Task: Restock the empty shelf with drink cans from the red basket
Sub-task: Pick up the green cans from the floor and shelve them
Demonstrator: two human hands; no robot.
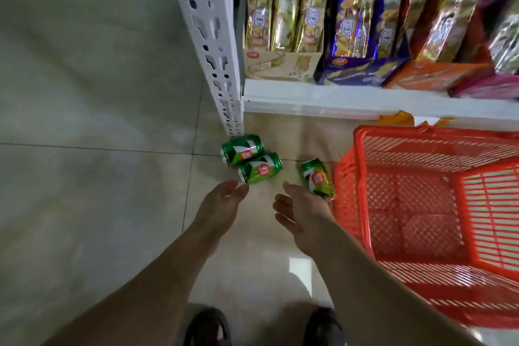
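Three green drink cans lie on their sides on the tiled floor. One can (242, 149) rests against the foot of the white shelf post, a second can (260, 168) touches it, and a third can (318, 178) lies beside the red basket (362, 194). The basket stands on the floor at the right, and I see no cans in the part of it that shows. My left hand (222, 202) is open, fingertips just short of the second can. My right hand (300, 211) is open too, close to the third can. Neither hand holds anything.
A white perforated shelf post (216, 45) runs down to the floor. The white shelf board (337, 98) above carries boxes of gold, purple and orange snack packets. My two dark shoes (264, 326) show at the bottom edge. Open floor lies to the left.
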